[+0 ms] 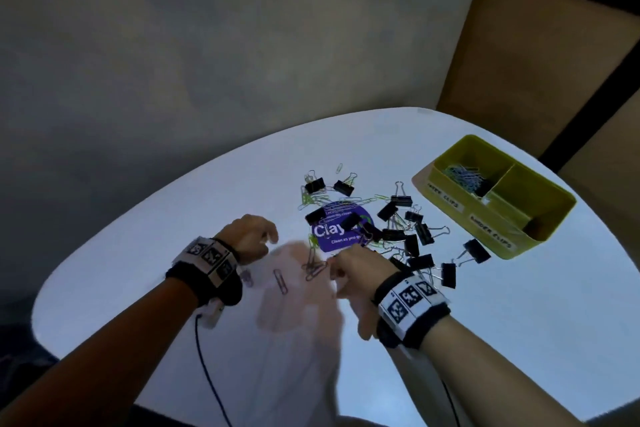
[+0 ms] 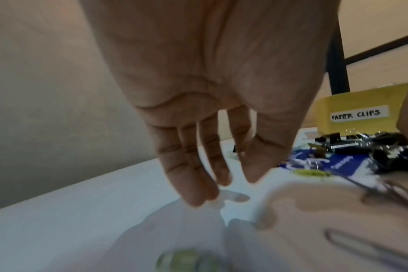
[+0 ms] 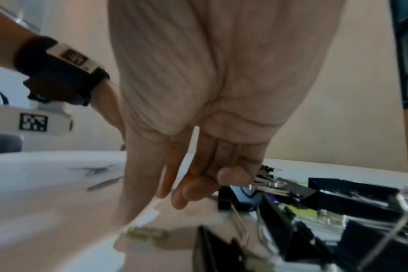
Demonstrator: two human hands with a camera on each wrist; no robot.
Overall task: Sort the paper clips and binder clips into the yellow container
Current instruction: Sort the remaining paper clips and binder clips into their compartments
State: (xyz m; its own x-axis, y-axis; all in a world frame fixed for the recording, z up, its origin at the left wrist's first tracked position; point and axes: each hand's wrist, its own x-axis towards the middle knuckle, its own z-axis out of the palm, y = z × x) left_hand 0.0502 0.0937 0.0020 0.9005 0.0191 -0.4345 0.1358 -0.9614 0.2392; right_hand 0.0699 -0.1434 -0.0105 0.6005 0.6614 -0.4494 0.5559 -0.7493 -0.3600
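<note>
The yellow container stands at the table's right, labelled for paper clips and binder clips; silver paper clips lie in its far compartment. Black binder clips and green paper clips are scattered left of it. A dark paper clip cluster and a single clip lie between my hands. My left hand hovers over the table, fingers hanging down, holding nothing. My right hand points its fingers down beside the cluster, also holding nothing. Binder clips lie just right of it.
A purple round sticker lies under the pile on the white table. A dark cable runs off the near edge from my left wrist. A grey wall stands behind, with brown panels at the right.
</note>
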